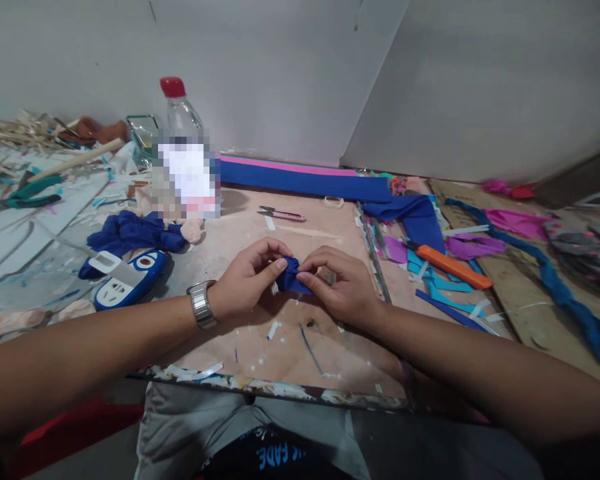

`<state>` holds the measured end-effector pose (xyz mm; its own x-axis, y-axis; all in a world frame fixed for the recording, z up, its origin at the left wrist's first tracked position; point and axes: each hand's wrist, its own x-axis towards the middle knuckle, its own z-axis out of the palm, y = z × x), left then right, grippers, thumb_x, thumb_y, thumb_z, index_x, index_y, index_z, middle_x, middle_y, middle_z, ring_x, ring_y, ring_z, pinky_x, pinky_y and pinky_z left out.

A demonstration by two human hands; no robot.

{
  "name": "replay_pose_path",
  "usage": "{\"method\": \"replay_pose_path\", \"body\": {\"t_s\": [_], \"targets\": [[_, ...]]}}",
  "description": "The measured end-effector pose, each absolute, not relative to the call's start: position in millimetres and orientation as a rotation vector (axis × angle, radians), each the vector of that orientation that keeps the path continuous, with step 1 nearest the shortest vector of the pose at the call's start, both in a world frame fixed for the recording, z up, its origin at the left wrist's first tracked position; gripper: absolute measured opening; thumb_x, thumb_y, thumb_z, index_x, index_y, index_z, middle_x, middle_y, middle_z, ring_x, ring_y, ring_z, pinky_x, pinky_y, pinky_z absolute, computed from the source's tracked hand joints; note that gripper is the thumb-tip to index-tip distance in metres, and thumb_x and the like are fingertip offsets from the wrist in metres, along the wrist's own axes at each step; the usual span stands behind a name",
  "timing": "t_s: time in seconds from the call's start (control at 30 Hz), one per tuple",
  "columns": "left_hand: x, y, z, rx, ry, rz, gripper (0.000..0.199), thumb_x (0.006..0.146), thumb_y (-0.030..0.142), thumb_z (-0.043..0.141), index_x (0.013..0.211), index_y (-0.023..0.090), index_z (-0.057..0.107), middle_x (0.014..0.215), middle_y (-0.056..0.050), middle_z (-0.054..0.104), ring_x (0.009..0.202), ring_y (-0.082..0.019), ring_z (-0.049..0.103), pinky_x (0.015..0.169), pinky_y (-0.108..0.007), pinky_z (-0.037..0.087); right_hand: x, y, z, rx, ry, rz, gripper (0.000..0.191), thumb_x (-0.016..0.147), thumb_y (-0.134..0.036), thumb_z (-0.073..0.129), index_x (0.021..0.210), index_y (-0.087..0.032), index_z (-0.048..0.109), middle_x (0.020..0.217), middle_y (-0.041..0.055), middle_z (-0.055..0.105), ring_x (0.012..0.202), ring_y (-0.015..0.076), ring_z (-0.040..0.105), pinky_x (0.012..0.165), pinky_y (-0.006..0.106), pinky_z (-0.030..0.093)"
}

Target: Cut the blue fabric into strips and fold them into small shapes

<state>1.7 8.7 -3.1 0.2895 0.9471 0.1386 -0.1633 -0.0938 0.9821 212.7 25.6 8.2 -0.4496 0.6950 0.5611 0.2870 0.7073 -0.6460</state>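
A small bunched piece of dark blue fabric (291,275) is pinched between my two hands, just above the table board. My left hand (253,277), with a metal watch on the wrist, grips its left side between thumb and fingers. On the other side, my right hand (343,283) holds the folded edge with thumb and forefinger. Beyond the hands lies a pair of thread snips (283,214) with a pink handle. A long blue fabric strip (305,179) runs along the back, its right end hanging in folds.
At left are a blue power strip (130,280), gathered blue fabric (130,231) and green-handled pliers (33,193). A red-capped bottle (184,110) stands behind a blurred phone-like screen (193,173). An orange utility knife (453,265) lies right among fabric scraps. A tape ring (333,201) sits near the strip.
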Motion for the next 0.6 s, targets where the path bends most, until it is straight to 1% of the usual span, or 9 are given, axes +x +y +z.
{"method": "replay_pose_path", "body": {"t_s": [0.2,0.3,0.5,0.6], "targets": [[0.5,9.2,-3.3,1.323,0.775,1.099,0.035,0.093,0.049,0.073,0.105,0.018,0.065,0.094,-0.004,0.067,0.084,-0.016,0.062,0.078,-0.029,0.051,213.4,26.5,9.0,-0.783,-2.002,0.691,0.016,0.093,-0.032,0.076,0.084,-0.021,0.069,0.081,0.0022,0.070,0.076,0.0163,0.065,0.071,0.030,0.052],[0.2,9.4,-2.6,1.330,0.771,1.074,0.036,0.093,0.051,0.073,0.105,0.018,0.064,0.095,-0.005,0.067,0.085,-0.016,0.063,0.078,-0.029,0.051,213.8,27.1,7.7,-0.789,-1.990,0.735,0.018,0.093,-0.034,0.076,0.083,-0.021,0.068,0.080,0.0017,0.069,0.075,0.0159,0.065,0.072,0.030,0.051],[-0.7,7.9,-2.7,1.401,0.754,1.075,0.032,0.097,0.047,0.069,0.107,0.017,0.063,0.094,-0.004,0.067,0.082,-0.013,0.062,0.076,-0.027,0.051,213.8,27.0,5.8,-0.821,-1.971,0.782,0.020,0.093,-0.035,0.076,0.083,-0.020,0.067,0.080,0.0012,0.068,0.074,0.0150,0.063,0.070,0.029,0.049],[-0.5,5.8,-3.4,1.421,0.751,1.054,0.029,0.098,0.043,0.069,0.110,0.018,0.062,0.098,-0.005,0.068,0.082,-0.013,0.064,0.076,-0.027,0.053,213.5,27.3,5.6,-0.826,-1.972,0.792,0.021,0.093,-0.037,0.075,0.083,-0.020,0.067,0.080,0.0014,0.068,0.075,0.0156,0.063,0.071,0.030,0.050]]}}
